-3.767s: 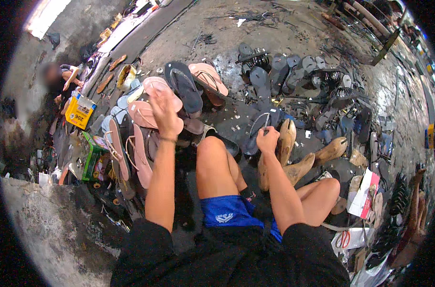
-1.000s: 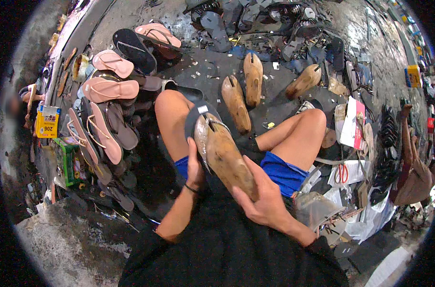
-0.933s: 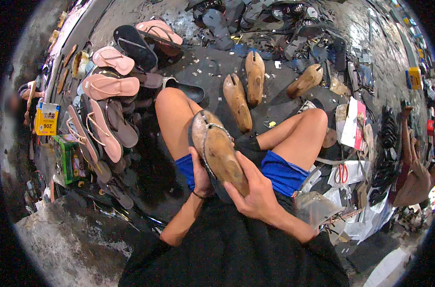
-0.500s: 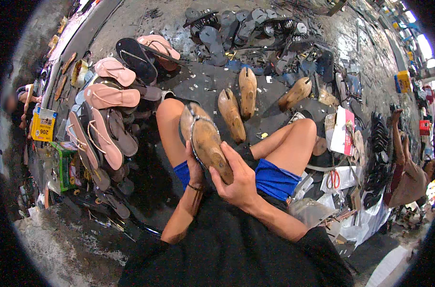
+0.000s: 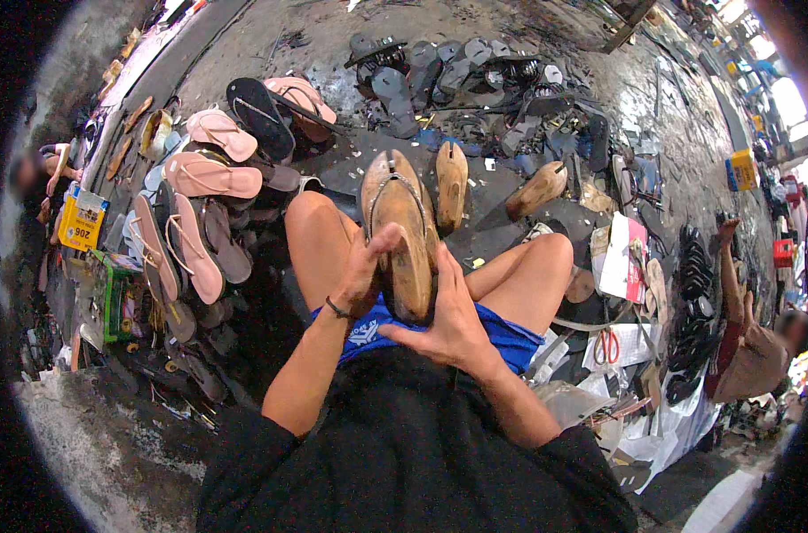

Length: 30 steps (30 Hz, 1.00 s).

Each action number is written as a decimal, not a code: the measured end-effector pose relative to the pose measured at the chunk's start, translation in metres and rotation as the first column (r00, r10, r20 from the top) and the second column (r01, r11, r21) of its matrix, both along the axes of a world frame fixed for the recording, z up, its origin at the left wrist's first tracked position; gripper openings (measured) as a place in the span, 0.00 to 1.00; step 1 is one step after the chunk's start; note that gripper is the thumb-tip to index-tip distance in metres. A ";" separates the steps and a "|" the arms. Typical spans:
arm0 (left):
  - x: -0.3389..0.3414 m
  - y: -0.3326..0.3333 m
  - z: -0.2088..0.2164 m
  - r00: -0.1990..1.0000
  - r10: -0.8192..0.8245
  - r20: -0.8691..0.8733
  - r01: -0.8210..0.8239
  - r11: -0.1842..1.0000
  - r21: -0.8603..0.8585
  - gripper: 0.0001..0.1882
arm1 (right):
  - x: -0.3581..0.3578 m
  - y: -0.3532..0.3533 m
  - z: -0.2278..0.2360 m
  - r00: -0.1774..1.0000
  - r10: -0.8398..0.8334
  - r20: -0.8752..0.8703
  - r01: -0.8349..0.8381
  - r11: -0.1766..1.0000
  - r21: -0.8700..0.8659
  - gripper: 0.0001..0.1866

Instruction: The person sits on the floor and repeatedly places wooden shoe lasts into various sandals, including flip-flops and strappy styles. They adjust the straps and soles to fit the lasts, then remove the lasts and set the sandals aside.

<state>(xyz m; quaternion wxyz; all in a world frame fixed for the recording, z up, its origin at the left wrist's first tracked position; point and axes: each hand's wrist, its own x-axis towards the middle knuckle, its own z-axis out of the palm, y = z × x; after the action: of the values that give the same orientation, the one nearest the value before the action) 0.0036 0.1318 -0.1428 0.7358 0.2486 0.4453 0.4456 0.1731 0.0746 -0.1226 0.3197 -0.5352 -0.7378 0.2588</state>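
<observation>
Left grip (image 5: pixel 361 271) partly hidden behind wooden last (image 5: pixel 401 240); far-left person (image 5: pixel 28 171) blurred.

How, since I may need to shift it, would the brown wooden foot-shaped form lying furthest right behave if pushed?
The brown wooden foot-shaped form looks solid, so it is probably stiff. Its rounded sides might let it rock. Its smooth-looking surface could feel slippery.

brown wooden last (image 5: pixel 408 259), notched toe (image 5: pixel 377 178) forward, strap (image 5: pixel 393 177) across it
</observation>
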 end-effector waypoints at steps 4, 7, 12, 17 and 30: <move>-0.006 -0.006 -0.035 0.999 0.034 -0.032 -0.033 0.999 0.038 0.39 | 0.005 -0.012 -0.013 0.994 0.063 -0.093 -0.085 0.962 -0.259 0.61; -0.009 -0.018 -0.020 1.000 0.001 0.010 -0.001 1.000 0.007 0.41 | 0.004 -0.022 -0.010 0.996 0.074 -0.039 -0.081 0.976 -0.202 0.61; -0.030 -0.074 -0.005 0.952 -0.171 0.254 0.155 0.984 0.083 0.56 | 0.024 -0.043 -0.007 0.723 -0.236 -0.649 -0.287 0.752 -0.594 0.25; -0.015 -0.111 0.051 0.967 -0.129 0.220 0.088 0.978 0.187 0.81 | 0.012 -0.077 0.011 0.570 -0.373 -0.732 -0.355 0.692 -0.628 0.18; -0.006 -0.121 0.081 0.984 -0.001 0.176 -0.025 0.989 0.144 0.84 | 0.038 -0.077 -0.002 0.341 -0.376 -0.862 -0.859 0.248 -0.448 0.28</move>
<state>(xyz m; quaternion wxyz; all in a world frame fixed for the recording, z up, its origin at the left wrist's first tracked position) -0.0021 0.0110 -0.0613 0.7493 0.2587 0.3467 0.5014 0.2113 -0.0027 -0.1243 0.2180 -0.2035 -0.2193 0.9289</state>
